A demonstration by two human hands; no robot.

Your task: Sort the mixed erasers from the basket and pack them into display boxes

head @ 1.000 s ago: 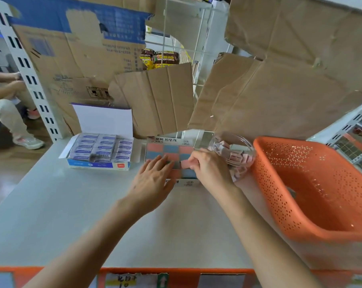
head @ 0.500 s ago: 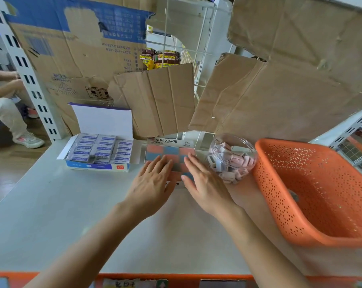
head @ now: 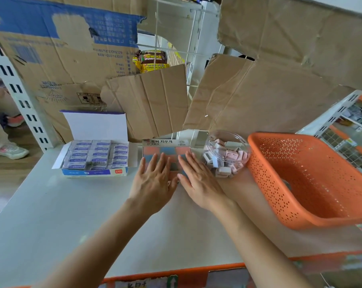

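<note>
Pale grey table [head: 51,215]: carries every item below; an orange strip runs along its near edge.

Left hand [head: 153,181]: fingers straight and slightly spread, laid flat on the near left part of the landmark, the low display box of red and blue square erasers [head: 167,151]. It grips nothing.

Right hand [head: 198,179]: fingers straight and together, laid flat on the near right part of the same display box, just beside the left hand. It grips nothing.

Display box of red and blue square erasers: at mid-table, erasers set in a chequer pattern, with a white label strip printed in Korean along its far edge.

Clear round plastic bowl [head: 241,151]: just right of the display box, heaped with pink and white wrapped erasers.

Orange perforated plastic basket [head: 311,179]: right of the display box, beyond the bowl, and tilted.

Blue-and-white open cardboard box [head: 94,172]: just left of the display box, lid flap standing upright, filled with rows of erasers in blue-printed sleeves.

Brown corrugated cardboard sheets [head: 155,100]: standing behind the display box.

White slotted shelf upright [head: 20,96]: far left of the display box, with a seated person's legs [head: 1,132] beyond it.
</note>
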